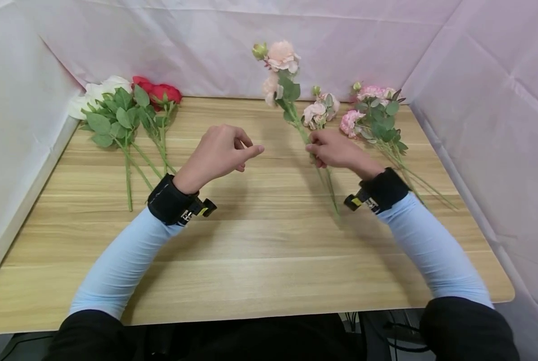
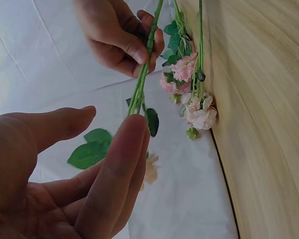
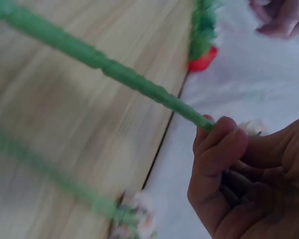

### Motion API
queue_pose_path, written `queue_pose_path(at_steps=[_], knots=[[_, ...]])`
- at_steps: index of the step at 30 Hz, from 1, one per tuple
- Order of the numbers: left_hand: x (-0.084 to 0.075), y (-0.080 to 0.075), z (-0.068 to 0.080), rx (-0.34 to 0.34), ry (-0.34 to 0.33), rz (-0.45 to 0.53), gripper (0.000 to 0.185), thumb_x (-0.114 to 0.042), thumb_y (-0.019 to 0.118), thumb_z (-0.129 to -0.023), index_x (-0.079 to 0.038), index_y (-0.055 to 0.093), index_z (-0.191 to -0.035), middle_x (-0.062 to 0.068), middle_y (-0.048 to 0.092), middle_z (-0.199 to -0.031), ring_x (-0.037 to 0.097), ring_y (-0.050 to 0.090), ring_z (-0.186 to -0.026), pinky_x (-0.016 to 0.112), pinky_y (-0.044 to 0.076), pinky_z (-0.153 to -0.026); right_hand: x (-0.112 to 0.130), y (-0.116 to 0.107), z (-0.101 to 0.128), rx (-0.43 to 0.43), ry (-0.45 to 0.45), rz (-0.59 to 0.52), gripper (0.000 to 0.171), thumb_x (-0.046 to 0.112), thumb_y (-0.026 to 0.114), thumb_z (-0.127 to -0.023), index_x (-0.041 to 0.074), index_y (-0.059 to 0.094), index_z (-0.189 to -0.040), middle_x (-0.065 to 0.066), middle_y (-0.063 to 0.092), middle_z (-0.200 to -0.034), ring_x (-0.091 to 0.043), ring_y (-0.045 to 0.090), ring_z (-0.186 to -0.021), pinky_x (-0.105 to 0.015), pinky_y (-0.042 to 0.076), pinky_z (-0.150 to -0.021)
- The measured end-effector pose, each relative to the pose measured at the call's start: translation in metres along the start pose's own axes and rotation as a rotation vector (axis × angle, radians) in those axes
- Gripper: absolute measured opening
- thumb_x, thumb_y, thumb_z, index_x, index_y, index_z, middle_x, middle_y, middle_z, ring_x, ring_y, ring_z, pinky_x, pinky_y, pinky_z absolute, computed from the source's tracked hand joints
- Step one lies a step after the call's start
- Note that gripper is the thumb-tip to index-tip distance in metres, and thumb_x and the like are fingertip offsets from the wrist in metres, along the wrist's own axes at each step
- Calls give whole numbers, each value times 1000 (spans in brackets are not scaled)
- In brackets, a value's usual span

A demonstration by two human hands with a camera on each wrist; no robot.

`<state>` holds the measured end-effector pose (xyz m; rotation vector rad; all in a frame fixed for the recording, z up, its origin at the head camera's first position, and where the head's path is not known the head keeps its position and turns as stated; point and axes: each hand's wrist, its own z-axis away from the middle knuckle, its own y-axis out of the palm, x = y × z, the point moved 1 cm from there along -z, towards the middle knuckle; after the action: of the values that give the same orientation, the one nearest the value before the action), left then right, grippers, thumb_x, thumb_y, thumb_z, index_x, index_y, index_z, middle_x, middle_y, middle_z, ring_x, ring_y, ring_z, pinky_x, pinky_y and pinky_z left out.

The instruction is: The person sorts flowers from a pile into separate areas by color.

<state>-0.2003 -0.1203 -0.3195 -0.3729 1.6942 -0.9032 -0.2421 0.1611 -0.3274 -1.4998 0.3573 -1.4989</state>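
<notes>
My right hand (image 1: 336,149) pinches the green stem (image 3: 134,81) of an artificial pale pink flower (image 1: 283,56) between thumb and fingers. The flower is held up over the table, its blooms and a green bud at the top, leaning left. My left hand (image 1: 221,153) is in the air left of the stem and holds nothing. In the left wrist view its thumb and fingers are apart, with the fingertips overlapping the stem and leaves (image 2: 91,148). A second pale pink flower (image 1: 315,114) lies on the table just behind the right hand.
Pink flowers (image 1: 379,118) with long stems lie at the right of the wooden table (image 1: 269,276). White flowers (image 1: 108,86) and red flowers (image 1: 163,93) lie at the back left, their stems reaching near the left wrist. White cloth (image 1: 197,50) walls the table at back and sides.
</notes>
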Motion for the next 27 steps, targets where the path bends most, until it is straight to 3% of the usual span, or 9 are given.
queue_pose_path(at_steps=[6, 14, 17, 21, 27], knots=[[2, -1, -1, 9, -8, -14, 35, -41, 69, -98, -8, 76, -108, 6, 77, -78, 12, 72, -58, 35, 55, -76, -38, -30, -15, 64, 38, 187, 20, 9, 47, -109, 0, 49, -91, -14, 60, -79, -20, 63, -63, -30, 50, -60], [3, -4, 0, -5, -21, -16, 34, -40, 68, -99, -9, 77, -107, 8, 78, -82, 12, 73, -59, 35, 55, -74, -56, -47, -33, 271, 141, 162, 25, 12, 43, -110, -10, 56, -111, -11, 63, -82, -15, 59, -66, -28, 51, -65], [3, -4, 0, -3, -20, -13, 33, -40, 68, -100, -9, 77, -106, 10, 78, -83, 12, 72, -59, 34, 55, -73, -60, -45, -37, 328, 165, 153, 25, 12, 43, -110, -8, 57, -105, -5, 56, -74, -14, 53, -62, -29, 47, -64], [3, -3, 0, 11, -27, -7, 32, -39, 68, -100, -9, 76, -107, 10, 78, -83, 12, 72, -59, 33, 55, -72, -67, -40, -41, 325, 179, 145, 29, 12, 43, -110, -1, 55, -87, -1, 46, -66, -13, 45, -58, -28, 39, -59], [3, -1, -1, 17, -25, -21, 31, -38, 68, -100, -9, 76, -107, 10, 78, -81, 12, 72, -58, 34, 54, -75, -78, -35, -43, 216, 176, 115, 39, 12, 46, -109, 4, 53, -72, 0, 44, -57, -12, 41, -51, -27, 35, -54]])
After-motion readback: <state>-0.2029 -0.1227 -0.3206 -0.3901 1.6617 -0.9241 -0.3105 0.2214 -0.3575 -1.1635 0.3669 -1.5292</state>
